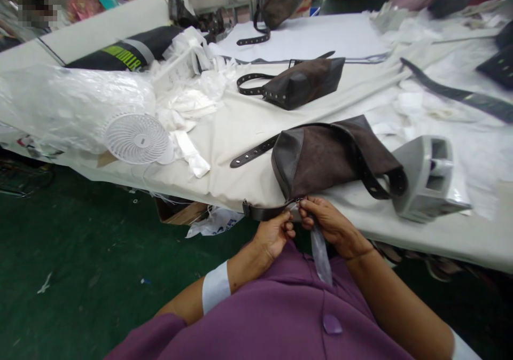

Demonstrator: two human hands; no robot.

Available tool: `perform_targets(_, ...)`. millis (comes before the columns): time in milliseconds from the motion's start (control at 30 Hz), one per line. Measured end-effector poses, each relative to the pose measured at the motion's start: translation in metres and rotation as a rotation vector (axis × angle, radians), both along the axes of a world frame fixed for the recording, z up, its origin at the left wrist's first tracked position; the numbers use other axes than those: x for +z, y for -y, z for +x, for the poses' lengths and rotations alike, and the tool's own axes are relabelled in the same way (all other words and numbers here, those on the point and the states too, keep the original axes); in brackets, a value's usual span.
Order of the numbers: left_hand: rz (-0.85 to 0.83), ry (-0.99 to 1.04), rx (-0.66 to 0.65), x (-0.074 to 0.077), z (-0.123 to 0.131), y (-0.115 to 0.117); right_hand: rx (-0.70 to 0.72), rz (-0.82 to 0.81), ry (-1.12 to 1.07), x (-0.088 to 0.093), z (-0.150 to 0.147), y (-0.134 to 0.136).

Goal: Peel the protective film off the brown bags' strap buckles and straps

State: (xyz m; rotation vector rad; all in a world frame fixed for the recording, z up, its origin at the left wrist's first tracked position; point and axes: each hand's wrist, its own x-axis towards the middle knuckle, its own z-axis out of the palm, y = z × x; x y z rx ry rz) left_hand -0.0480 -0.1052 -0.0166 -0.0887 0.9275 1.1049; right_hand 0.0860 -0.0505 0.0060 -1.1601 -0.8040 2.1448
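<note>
A dark brown suede bag (328,154) lies on the white table (236,130) near its front edge. One of its straps (262,211) hangs over the edge toward me. My left hand (274,234) is closed, pinching that strap's end. My right hand (331,226) is closed too, pinching a clear plastic strip (320,253) right at the strap, the strip trailing down over my purple top. Both hands meet at the bag's lower corner.
A second brown bag (304,82) lies further back and a third (280,2) at the far end. A white fan grille (136,138), crumpled plastic wrap (68,103), a grey tape dispenser (427,181) and loose black straps (460,95) are on the table. Green floor at left.
</note>
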Motion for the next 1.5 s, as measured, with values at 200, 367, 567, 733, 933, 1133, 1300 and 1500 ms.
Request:
perform_targets(200, -0.063, 0.009, -0.067, 0.015, -0.003, 0.012, -0.04, -0.086, -0.121, -0.004, 0.008, 0.001)
perform_targets(367, -0.043, 0.105, -0.121, 0.033, -0.001, 0.022, -0.031, -0.101, -0.132, -0.005, 0.009, 0.001)
perform_targets(567, -0.011, 0.127, -0.145, 0.045, 0.002, 0.021, -0.179, 0.033, -0.042, -0.005, 0.004, 0.012)
perform_targets(733, 0.082, 0.15, -0.139, 0.053, 0.006, 0.014, -0.241, 0.55, 0.381, -0.007, 0.0, 0.024)
perform_targets(933, 0.342, -0.021, -0.294, 0.069, 0.013, 0.01, -0.106, 1.043, 0.767, -0.017, -0.001, 0.029)
perform_targets(1133, 0.33, -0.201, -0.696, 0.049, -0.003, 0.03, -0.235, 0.686, 0.643, -0.028, -0.004, 0.026)
perform_targets(1300, 0.047, -0.297, -0.333, 0.012, 0.005, 0.032, -0.252, 0.368, 0.393, -0.034, -0.006, 0.026)
perform_targets(1500, -0.084, 0.044, -0.028, -0.012, 0.032, 0.012, -0.253, 0.539, 0.696, -0.039, -0.007, 0.018)
